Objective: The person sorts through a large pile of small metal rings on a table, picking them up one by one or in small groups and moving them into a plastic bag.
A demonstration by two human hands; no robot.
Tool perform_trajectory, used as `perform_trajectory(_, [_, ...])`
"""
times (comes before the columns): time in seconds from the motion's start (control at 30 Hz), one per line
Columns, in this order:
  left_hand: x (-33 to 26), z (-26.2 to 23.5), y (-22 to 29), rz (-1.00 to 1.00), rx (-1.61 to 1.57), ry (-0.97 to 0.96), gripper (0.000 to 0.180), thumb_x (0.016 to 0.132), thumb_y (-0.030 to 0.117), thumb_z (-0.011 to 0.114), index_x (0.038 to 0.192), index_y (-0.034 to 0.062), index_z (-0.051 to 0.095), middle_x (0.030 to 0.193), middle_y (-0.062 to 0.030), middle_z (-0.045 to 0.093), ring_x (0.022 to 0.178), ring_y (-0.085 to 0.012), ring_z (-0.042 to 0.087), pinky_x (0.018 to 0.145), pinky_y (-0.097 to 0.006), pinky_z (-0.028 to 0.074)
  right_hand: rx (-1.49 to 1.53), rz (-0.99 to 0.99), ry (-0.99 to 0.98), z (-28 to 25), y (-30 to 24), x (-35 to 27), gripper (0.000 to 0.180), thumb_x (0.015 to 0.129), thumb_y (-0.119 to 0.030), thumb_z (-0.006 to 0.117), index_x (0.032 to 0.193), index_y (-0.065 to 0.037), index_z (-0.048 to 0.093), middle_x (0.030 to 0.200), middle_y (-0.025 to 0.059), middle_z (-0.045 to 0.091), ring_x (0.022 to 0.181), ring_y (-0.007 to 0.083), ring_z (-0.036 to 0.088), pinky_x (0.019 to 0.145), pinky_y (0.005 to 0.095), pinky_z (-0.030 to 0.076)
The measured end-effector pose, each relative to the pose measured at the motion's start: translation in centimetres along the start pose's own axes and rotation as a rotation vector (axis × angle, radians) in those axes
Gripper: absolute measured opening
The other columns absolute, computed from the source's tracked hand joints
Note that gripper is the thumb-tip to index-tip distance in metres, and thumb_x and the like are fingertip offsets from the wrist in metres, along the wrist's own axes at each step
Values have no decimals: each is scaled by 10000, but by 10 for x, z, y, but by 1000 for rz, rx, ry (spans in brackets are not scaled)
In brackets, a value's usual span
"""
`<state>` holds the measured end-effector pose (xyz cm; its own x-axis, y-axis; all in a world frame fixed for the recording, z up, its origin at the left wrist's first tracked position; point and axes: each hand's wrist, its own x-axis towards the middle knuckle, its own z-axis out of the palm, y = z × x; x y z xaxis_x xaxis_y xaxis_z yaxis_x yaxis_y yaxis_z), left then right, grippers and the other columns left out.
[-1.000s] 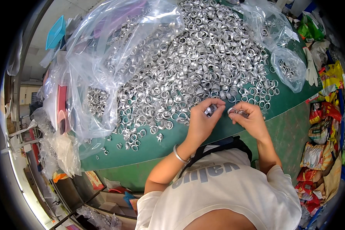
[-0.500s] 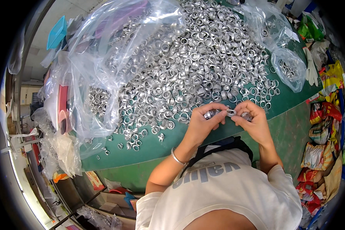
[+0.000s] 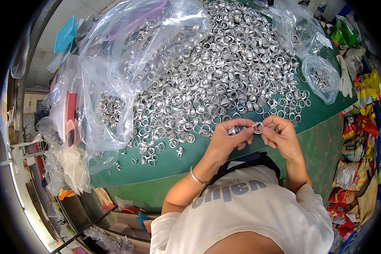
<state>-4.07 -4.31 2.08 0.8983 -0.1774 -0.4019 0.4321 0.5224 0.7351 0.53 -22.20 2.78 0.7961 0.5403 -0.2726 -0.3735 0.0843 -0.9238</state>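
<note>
A silver metal ring [image 3: 258, 128] is pinched between the fingertips of both hands, its round opening facing up toward me. My left hand [image 3: 229, 137] is closed, with more silver rings [image 3: 237, 130] tucked in its curled fingers. From the other side my right hand [image 3: 284, 137] grips the ring's edge; metal pieces, seemingly rings, show under its forefinger. Both hands are above the near edge of a green tabletop [image 3: 173, 167]. Just beyond them spreads a large heap of similar silver rings [image 3: 228, 72], thinning out to loose rings at the near left.
A big clear plastic bag [image 3: 101, 80] drapes over the heap's left side. At the right lie a small clear bag of rings [image 3: 321, 80] and a white glove [image 3: 345, 78]. Colourful packages [image 3: 351, 173] line the right side. A blue basket [image 3: 65, 34] stands far left.
The held ring has been turned, so its opening now shows more fully. Both hands have shifted slightly to the right and keep their pinch.
</note>
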Motion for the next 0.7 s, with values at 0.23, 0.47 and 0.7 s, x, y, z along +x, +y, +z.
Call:
perform_trajectory(0.23, [-3,5,7,-39,-52,31,176,820,30,618,983,-34,624,833,-80,628,638,-100,540,463,-190,357,-24,25,-36,0,-6,0,119,877,-122,579,906,-9,603,591,-1,524,452,10,389,412,159,261])
perform_trajectory(0.47, [-5,8,8,8,121,70,178,808,-2,609,982,-31,629,823,-74,636,619,-84,535,468,-180,367,-282,-47,22,2,-10,-3,113,857,-92,594,908,7,614,668,-4,566,573,33,501,493,182,372])
perform_trajectory(0.7, [-5,8,7,-24,-123,-29,245,807,8,613,1050,-17,600,852,-83,637,644,-100,547,507,-200,408,-135,-74,81,6,-4,-3,185,867,-81,580,1028,10,576,688,22,577,515,30,464,443,166,329])
